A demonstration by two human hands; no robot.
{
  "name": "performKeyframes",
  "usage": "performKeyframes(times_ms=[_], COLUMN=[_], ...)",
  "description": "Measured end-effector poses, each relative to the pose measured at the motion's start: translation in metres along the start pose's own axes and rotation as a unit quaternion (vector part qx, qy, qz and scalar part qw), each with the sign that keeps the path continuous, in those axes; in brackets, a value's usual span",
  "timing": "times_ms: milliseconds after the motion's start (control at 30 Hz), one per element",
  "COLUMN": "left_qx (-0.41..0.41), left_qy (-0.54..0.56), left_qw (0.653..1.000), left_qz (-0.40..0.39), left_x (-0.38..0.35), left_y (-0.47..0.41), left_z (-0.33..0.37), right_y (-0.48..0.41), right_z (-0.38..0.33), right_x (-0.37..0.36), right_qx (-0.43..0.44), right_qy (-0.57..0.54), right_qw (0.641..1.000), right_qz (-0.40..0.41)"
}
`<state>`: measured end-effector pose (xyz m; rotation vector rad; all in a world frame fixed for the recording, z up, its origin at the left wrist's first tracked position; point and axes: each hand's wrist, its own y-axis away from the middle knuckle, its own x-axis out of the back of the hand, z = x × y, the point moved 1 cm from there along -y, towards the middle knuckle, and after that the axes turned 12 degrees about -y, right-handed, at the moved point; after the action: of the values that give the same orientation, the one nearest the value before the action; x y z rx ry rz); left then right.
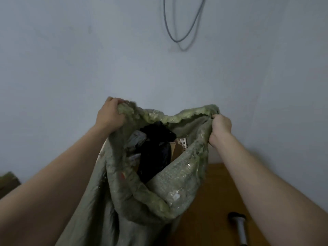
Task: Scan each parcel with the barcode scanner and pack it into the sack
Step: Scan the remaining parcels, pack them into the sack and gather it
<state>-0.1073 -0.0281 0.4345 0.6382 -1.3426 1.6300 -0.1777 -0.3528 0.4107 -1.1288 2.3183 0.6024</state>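
Note:
A worn grey-green woven sack [179, 178] hangs in front of me with its mouth held wide. My left hand [110, 115] grips the rim at the upper left, and my right hand [220, 128] grips the rim at the upper right. Inside the mouth lie a black plastic parcel [154, 150], a grey parcel [136, 139] to its left and a brown cardboard box [176, 149] with a printed label to its right. The barcode scanner [238, 226], dark-headed with a grey handle, lies on the wooden table at the lower right, apart from both hands.
A wooden table [218, 185] stands behind and to the right of the sack. A pale wall fills the background, with a grey cable loop [179, 23] hanging at the top. A brownish object [7, 181] shows at the left edge.

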Motion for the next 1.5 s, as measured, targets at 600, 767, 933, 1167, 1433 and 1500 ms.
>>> performKeyframes(times_ms=[600,767,933,1167,1433,1500], left_qx=[0.031,0.026,0.024,-0.040,-0.281,-0.291], left_qy=[0.162,0.304,0.162,-0.017,-0.020,-0.068], left_qw=[0.986,0.947,0.986,0.989,0.901,0.844], left_qz=[0.031,0.104,0.008,-0.141,-0.330,-0.445], left_x=[0.063,0.079,0.051,-0.010,-0.063,-0.081], left_y=[-0.080,-0.098,-0.079,-0.048,0.036,0.057], left_z=[0.064,0.059,0.085,0.087,0.133,0.138], right_y=[-0.018,-0.021,-0.029,-0.055,-0.080,-0.082], right_z=[-0.078,-0.106,-0.068,-0.048,-0.020,-0.021], right_x=[-0.072,-0.077,-0.074,-0.043,-0.016,-0.014], right_qx=[0.113,0.225,0.111,0.061,0.085,0.104], right_qy=[0.123,0.120,0.163,0.182,0.154,0.157], right_qw=[0.966,0.947,0.961,0.972,0.984,0.982], right_qz=[-0.196,-0.197,-0.196,-0.134,-0.034,-0.015])
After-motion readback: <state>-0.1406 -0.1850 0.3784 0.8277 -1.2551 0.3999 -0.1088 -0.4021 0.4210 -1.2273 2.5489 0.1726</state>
